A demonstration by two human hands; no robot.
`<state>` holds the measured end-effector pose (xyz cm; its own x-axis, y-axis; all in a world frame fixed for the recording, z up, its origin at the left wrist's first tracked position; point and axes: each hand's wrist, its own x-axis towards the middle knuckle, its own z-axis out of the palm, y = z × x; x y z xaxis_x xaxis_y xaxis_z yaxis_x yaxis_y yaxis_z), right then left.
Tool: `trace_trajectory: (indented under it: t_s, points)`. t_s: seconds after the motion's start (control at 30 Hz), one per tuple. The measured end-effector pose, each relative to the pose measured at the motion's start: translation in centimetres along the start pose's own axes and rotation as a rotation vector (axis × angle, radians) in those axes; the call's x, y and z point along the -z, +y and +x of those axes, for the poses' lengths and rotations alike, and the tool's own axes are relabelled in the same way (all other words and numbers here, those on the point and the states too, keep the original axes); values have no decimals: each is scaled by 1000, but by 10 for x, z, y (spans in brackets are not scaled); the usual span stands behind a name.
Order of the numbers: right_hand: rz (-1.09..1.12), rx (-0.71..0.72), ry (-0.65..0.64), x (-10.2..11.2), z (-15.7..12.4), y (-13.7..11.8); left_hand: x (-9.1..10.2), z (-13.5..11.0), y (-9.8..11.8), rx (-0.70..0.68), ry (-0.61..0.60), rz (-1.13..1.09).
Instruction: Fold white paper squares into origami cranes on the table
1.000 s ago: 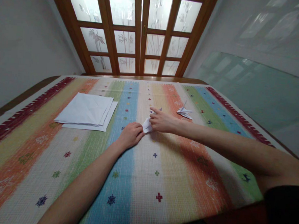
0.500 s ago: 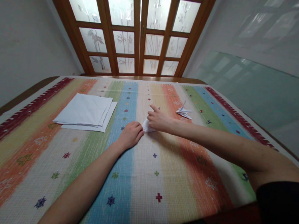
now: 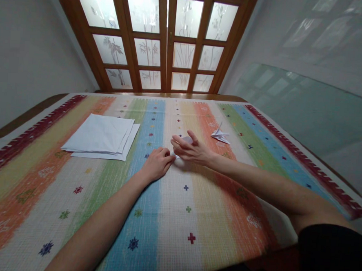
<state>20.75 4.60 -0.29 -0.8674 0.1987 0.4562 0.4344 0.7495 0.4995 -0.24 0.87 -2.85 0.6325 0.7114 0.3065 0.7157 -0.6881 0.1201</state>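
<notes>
A small piece of folded white paper [image 3: 187,140] is at the middle of the table, mostly hidden by my hands. My left hand [image 3: 158,162] is closed, its fingertips pinching the paper's left corner against the cloth. Over the paper, from the right, comes my right hand [image 3: 190,149], its fingers stretched out to the left and its thumb raised. Part of the paper shows above those fingers, between them and the thumb. Whether the right fingers touch it, I cannot tell.
A stack of white paper sheets [image 3: 99,134] lies on the left. Farther right rests a folded paper crane [image 3: 220,136]. A striped, multicoloured tablecloth [image 3: 176,217] covers the table. Beyond its far edge stand wooden doors with glass panes [image 3: 167,65]; a glass sheet [image 3: 293,97] leans at the right wall.
My right hand has turned, its thumb now raised and its fingers pointing left, and part of the paper now shows above them. My left hand has stayed at the corner. The view has shifted slightly.
</notes>
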Motion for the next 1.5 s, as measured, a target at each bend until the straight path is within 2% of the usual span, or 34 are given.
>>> trace_trajectory:
  t_s: [0.07, 0.1, 0.17, 0.2, 0.23, 0.3, 0.4, 0.47, 0.63, 0.7, 0.77, 0.83, 0.9, 0.97, 1.07, 1.2, 1.37, 1.5]
  points:
    - [12, -33, 222, 2, -13, -7, 2, -1, 1, -2, 13, 18]
    - [30, -100, 327, 3, -20, -11, 3, -1, 2, -5, 19, 27]
    - [98, -372, 481, 4, -31, -17, 4, -1, 3, -29, 18, 34]
    - [148, -521, 516, 4, -36, -19, 5, -1, 3, -45, 10, 28]
    - [211, -656, 520, 3, -41, -21, 4, 0, 3, -58, -1, 16]
    - [388, -844, 446, 0, -46, -22, 4, 0, 2, -68, -21, -15]
    - [649, -977, 242, -5, -46, -22, 2, 1, 1, -70, -27, -55]
    - [714, -1008, 152, -8, -39, -21, 1, 1, 1, -82, -21, -85]
    - [619, -1004, 102, -20, -16, -15, 2, -3, 0, -98, -3, -209]
    - [646, -1019, 95, -24, -12, -11, 1, -5, -1, -75, 47, -279]
    - [729, -983, 100, -26, -10, -10, 1, -5, -4, 24, 197, -346]
    - [824, -886, 106, -25, -11, -12, -1, -5, -7, 164, 374, -403]
    - [889, -775, 105, -23, -12, -16, -3, -4, -11, 236, 441, -445]
    - [894, -693, 107, -22, -15, -19, -5, -2, -13, 185, 377, -464]
    - [827, -606, 94, -21, -20, -21, -6, -1, -11, 13, 225, -418]
    - [732, -459, 11, -19, -27, -19, -5, -2, -3, -144, 71, -291]
    - [592, -310, -49, -16, -37, -19, 1, -3, 5, -163, -86, -183]
    - [429, -221, -59, -9, -43, -19, 7, -4, 5, -122, -159, -216]
